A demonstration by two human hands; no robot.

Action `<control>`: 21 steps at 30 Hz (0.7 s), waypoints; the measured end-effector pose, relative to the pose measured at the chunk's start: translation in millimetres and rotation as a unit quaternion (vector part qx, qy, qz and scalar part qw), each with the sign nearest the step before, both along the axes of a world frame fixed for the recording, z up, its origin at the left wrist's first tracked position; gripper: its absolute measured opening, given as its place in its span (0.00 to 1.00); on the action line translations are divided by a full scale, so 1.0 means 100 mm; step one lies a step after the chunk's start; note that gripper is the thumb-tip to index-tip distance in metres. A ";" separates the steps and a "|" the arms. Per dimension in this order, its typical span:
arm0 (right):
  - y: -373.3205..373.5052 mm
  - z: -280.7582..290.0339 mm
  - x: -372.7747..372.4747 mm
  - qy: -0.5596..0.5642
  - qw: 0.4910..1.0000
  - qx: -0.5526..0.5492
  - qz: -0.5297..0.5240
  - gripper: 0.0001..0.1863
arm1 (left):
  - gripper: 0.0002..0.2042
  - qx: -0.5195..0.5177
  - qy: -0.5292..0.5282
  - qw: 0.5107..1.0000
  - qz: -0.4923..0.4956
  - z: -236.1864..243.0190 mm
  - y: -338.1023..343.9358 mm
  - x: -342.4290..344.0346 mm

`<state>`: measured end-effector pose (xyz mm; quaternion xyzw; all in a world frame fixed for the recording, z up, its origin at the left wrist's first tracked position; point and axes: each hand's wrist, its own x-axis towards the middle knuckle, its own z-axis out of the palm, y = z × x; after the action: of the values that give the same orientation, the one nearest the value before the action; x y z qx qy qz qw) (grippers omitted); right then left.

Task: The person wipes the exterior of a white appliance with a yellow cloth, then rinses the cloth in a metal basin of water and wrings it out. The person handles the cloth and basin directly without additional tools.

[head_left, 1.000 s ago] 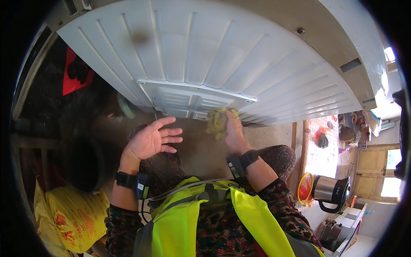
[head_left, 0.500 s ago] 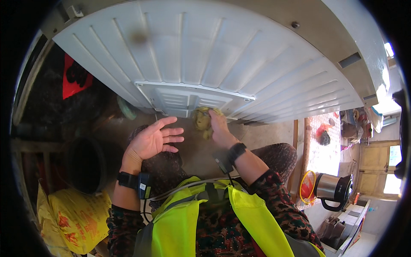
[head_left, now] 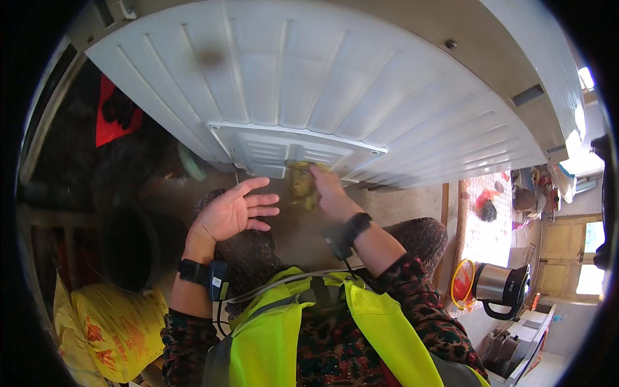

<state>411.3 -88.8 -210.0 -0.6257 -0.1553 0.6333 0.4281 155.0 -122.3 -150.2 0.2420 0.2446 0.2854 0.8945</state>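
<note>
A crumpled yellowish cloth (head_left: 300,184) is bunched in my right hand (head_left: 330,193), which holds it against the lower part of a large white ribbed metal panel (head_left: 322,77). The cloth lies over the bottom edge of a smaller cover plate with raised slats (head_left: 264,149), screwed onto that panel. My left hand (head_left: 229,209) hangs in the air left of the cloth, fingers spread and holding nothing. Dark straps with small boxes sit on both wrists.
Yellow printed sacks (head_left: 119,329) stand at lower left beside a dark round bucket (head_left: 129,248). A red sheet (head_left: 115,116) lies at far left. To the right, a steel kettle (head_left: 500,290) stands by a table with a patterned cover (head_left: 474,226).
The cloth and my right hand have shifted very slightly, blurred by motion, along the lower panel. My left hand stays nearly in place with its fingers spread.
</note>
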 end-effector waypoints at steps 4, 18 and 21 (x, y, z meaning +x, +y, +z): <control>-0.16 0.12 0.45 0.042 0.998 -0.021 -0.029 0.18 | 0.31 0.000 -0.022 1.000 0.007 -0.04 -0.01 -0.05; 0.02 -0.40 0.10 0.006 0.999 -0.002 0.046 0.14 | 0.31 -0.001 -0.004 1.000 0.007 -0.02 0.00 -0.05; -0.17 -0.49 0.38 -0.061 0.997 0.050 -0.010 0.13 | 0.31 -0.004 -0.028 1.000 0.006 -0.05 0.01 -0.07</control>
<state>449.3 -105.8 -259.1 -0.6427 -0.2064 0.5808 0.4550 148.4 -121.7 -154.7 0.2289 0.2221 0.2962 0.9003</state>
